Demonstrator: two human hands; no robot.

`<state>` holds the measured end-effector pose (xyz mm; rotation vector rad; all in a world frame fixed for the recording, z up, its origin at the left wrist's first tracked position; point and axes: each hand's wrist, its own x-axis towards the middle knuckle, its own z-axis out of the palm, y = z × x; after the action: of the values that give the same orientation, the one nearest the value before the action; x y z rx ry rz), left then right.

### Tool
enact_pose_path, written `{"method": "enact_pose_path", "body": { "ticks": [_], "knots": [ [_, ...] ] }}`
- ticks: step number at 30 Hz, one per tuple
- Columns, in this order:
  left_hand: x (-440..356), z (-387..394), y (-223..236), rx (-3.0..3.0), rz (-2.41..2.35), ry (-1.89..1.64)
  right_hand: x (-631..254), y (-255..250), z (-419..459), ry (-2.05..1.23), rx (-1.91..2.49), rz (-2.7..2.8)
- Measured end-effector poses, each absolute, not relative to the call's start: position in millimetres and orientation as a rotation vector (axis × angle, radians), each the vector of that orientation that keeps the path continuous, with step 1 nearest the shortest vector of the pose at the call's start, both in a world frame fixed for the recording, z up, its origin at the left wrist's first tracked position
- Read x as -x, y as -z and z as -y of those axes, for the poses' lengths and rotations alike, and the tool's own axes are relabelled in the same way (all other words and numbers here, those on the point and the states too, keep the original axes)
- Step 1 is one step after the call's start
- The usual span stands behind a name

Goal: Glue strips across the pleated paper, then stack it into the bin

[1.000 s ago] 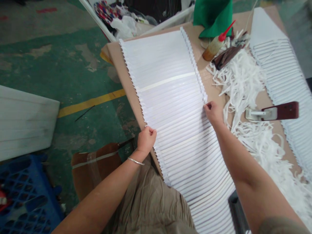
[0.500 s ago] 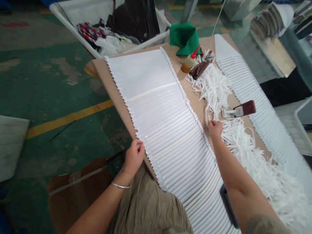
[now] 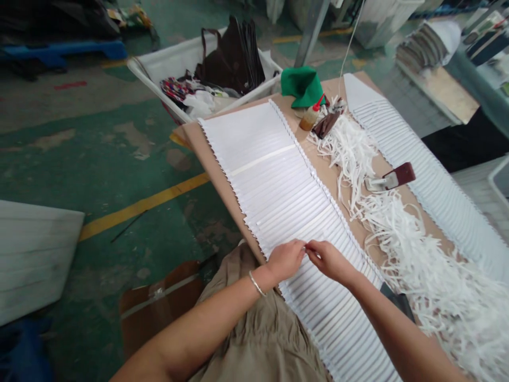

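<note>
My left hand (image 3: 287,259) and my right hand (image 3: 328,260) meet above the long row of overlapping white sheets (image 3: 274,196). Both are closed in a pinch, fingertips against fingertips. What they pinch is too small to make out. Beneath them, the sheets lie fanned across the brown table, with ragged stepped edges on both sides. To the right of my right hand spreads a loose heap of thin white strips (image 3: 401,223). A dark object (image 3: 397,300) lies partly hidden beside my right forearm.
A stapler-like tool with a dark red handle (image 3: 401,175) rests among the strips. Farther back are a red-tipped glue bottle (image 3: 308,118) and green cloth (image 3: 302,87). A second row of white sheets (image 3: 421,154) runs along the right. A white bin (image 3: 155,74) stands beyond the table.
My right hand has left the strip heap and come inward. My left hand has moved right from the sheets' left edge, so both now touch over the row. The view has shifted.
</note>
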<state>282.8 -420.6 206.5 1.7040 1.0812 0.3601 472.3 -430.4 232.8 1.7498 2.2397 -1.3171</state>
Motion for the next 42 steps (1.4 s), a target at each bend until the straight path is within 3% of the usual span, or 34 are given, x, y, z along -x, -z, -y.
{"method": "enact_pose_path", "body": {
  "ticks": [7, 13, 26, 42],
  "knots": [
    [-184.7, 398.9, -176.9, -1.178, -1.149, -0.273, -455.9, -222.2, 396.5, 1.709, -1.865, -1.945],
    [-136.7, 392.6, -155.7, -1.009, -1.28, -0.302, -476.6, -205.6, 352.0, 1.497, -2.085, -1.9],
    [-162.4, 371.8, -122.8, -0.895, -1.503, -0.453, -531.7, -188.8, 268.4, 1.018, -2.265, -1.939],
    [-187.3, 361.6, -96.2, -1.064, -1.784, -0.352, -545.6, -130.6, 202.0, 0.971, -2.359, -2.048]
  ]
}}
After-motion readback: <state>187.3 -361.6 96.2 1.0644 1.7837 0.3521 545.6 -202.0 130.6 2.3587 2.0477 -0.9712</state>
